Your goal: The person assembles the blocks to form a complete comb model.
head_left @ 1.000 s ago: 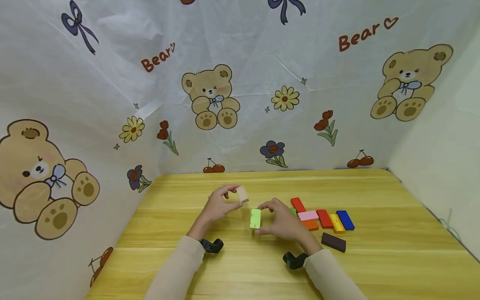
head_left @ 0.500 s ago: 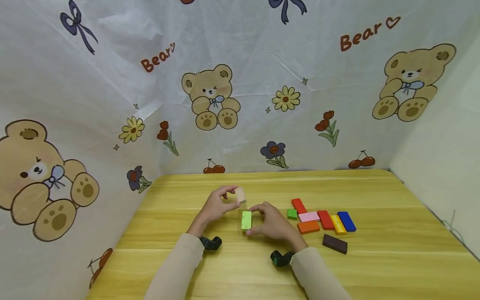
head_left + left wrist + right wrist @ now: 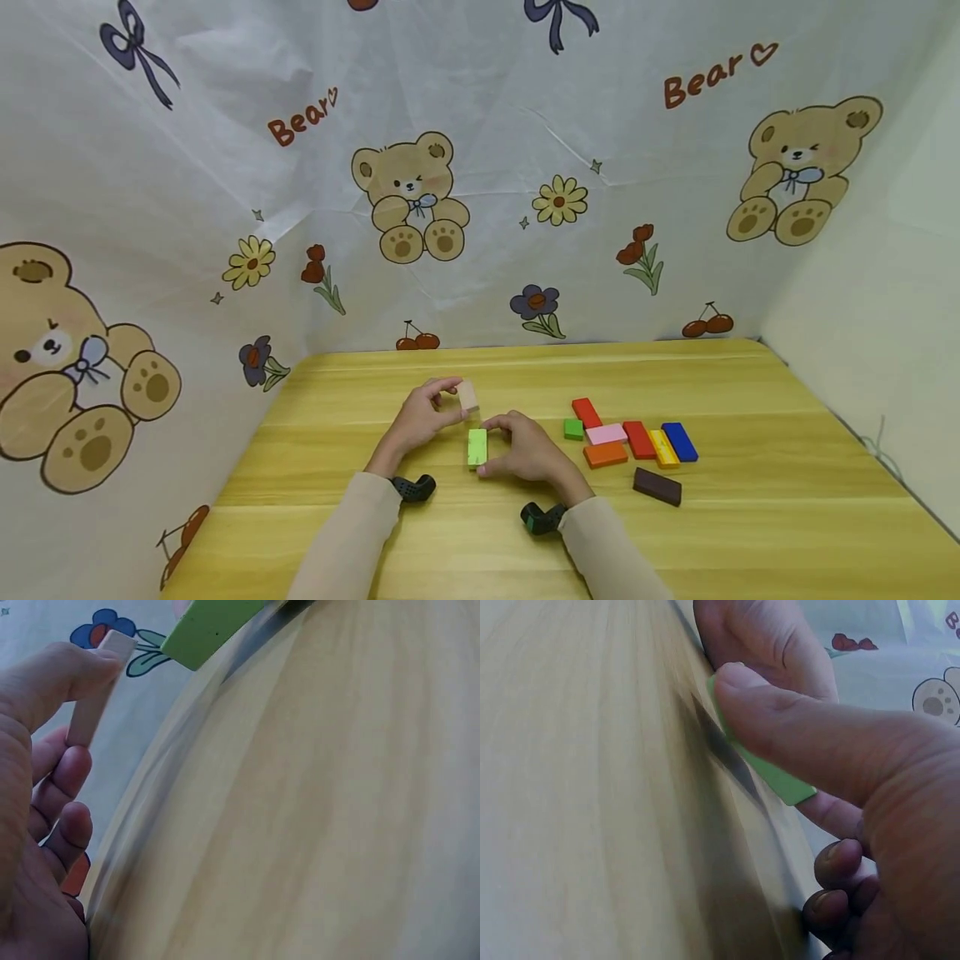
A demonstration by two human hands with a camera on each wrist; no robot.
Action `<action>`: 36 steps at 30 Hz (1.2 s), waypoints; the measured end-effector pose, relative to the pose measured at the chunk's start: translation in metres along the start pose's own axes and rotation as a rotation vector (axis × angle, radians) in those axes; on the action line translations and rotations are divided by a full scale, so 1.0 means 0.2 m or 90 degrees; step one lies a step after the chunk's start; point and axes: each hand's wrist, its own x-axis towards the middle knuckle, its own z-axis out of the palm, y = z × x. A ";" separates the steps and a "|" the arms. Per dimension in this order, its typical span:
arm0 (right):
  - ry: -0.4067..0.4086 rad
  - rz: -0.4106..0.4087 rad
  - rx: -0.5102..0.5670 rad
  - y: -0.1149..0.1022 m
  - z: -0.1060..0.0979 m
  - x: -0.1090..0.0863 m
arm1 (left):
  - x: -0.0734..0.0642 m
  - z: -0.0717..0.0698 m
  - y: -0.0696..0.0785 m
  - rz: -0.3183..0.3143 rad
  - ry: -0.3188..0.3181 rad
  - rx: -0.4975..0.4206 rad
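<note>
My left hand pinches a small pale beige block between thumb and fingers, above the tabletop. In the left wrist view the beige block is held by its ends, with the other fingers curled beneath. My right hand grips a light green block by its far and near ends, just in front of the beige one and to its right. From the right wrist, the green block appears close over the wood, its shadow beside it. A gap separates the two blocks in the head view.
To the right on the wooden table lie a small green block, pink block, orange block, yellow block, blue block, dark brown block and two red ones. A bear-printed sheet hangs behind.
My right hand has moved left with the light green block, toward the left hand, uncovering the small green block. The left hand still holds the beige block, slightly lower. The head view has shifted a little.
</note>
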 end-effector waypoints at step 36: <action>0.035 -0.016 -0.077 -0.01 0.03 0.01 | 0.07 -0.04 0.02 -0.028 -0.167 0.100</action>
